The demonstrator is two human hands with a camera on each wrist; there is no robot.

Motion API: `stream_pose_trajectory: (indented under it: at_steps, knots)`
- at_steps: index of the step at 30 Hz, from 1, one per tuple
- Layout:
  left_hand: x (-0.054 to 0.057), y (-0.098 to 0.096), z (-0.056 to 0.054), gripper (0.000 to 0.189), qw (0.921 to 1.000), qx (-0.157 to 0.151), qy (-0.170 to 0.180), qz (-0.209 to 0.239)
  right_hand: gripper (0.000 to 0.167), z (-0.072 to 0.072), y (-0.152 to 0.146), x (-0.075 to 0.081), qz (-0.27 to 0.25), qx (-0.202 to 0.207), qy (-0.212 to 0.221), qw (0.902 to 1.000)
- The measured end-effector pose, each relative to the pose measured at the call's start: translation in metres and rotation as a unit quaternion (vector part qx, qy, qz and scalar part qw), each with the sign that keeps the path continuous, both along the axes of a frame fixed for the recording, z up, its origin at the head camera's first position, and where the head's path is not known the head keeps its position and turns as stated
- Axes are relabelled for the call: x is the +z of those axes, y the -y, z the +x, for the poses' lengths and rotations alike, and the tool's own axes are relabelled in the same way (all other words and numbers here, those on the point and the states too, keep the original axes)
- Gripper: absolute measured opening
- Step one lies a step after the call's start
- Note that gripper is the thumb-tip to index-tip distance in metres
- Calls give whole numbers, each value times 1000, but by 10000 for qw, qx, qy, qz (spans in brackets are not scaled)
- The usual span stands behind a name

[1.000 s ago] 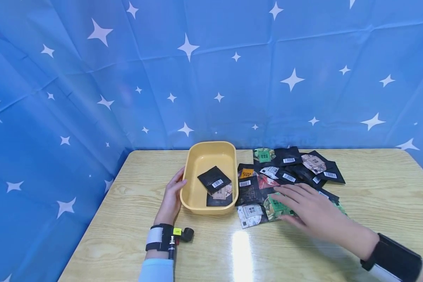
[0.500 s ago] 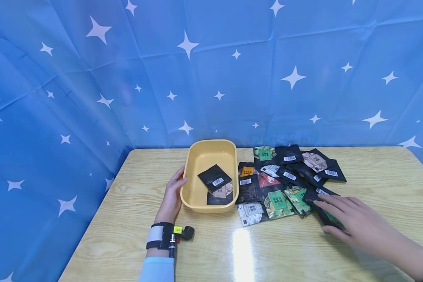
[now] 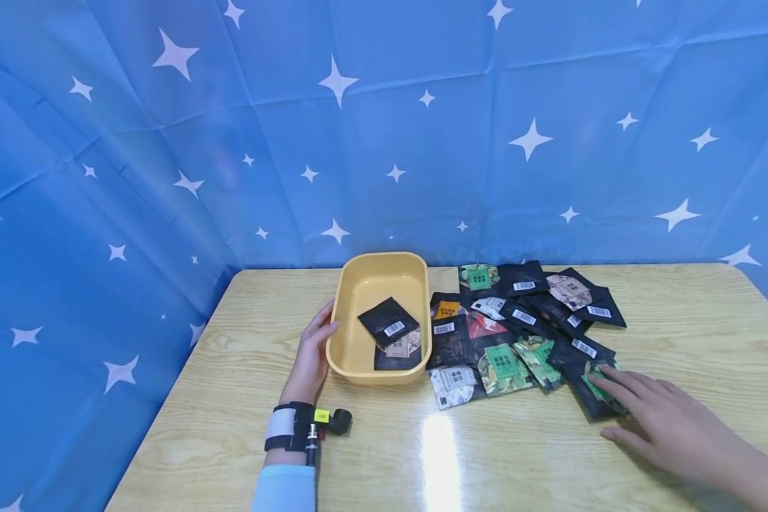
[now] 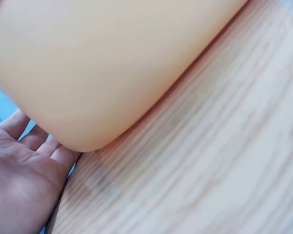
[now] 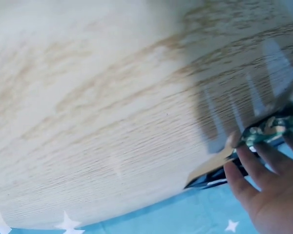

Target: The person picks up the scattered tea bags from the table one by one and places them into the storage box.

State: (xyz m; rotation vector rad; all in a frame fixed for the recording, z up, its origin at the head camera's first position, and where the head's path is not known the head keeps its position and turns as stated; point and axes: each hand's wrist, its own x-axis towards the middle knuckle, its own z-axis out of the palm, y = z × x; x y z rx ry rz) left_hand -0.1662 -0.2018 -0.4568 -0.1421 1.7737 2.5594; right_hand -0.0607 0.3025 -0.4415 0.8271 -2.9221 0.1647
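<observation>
My left hand [image 3: 310, 359] holds the left side of a yellow plastic tub [image 3: 427, 355], its thumb at the rim and its fingers along the outer wall. In the left wrist view the tub's wall [image 4: 112, 73] rises in front of the palm. Inside the tub lie a black sachet [image 3: 384, 320] with a barcode and another partly under it. My right hand [image 3: 672, 427] reaches over a black sachet with a green label [image 3: 595, 387] at the pile's right front, fingers extended over its edge. In the right wrist view, the fingertips are beside the sachets.
Several flat sachets overlap right of the tub, among them a green-labelled one [image 3: 504, 361], a white-patterned one [image 3: 456, 384] and a barcoded one [image 3: 600, 310]. A blue star-patterned curtain [image 3: 384, 128] hangs behind the wooden table [image 3: 217, 427].
My right hand has moved right across the pile to its right front sachets, uncovering the green-labelled ones. The left hand and tub have stayed in place.
</observation>
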Motion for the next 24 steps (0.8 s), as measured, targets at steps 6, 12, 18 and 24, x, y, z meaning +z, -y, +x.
stream_pose_trajectory:
  at_steps: [6, 12, 18, 24]
  knots:
    - [1, 1, -2, 58, 10000, -2, 30, -13, 64, -4, 1, 0, 26, 78, -169, 9998]
    - [1, 0, -4, 58, 10000, -40, -4, -40, 53, -8, 0, 6, 121, -111, -70, 9998]
    - [-1, 1, -4, 61, 9996, -158, -112, -209, 42, -15, -3, 14, -123, 144, -800, 9966]
    - [-2, 1, -2, 65, 9994, -230, -129, -219, 47, -21, 4, 23, -477, 565, -1864, 9797]
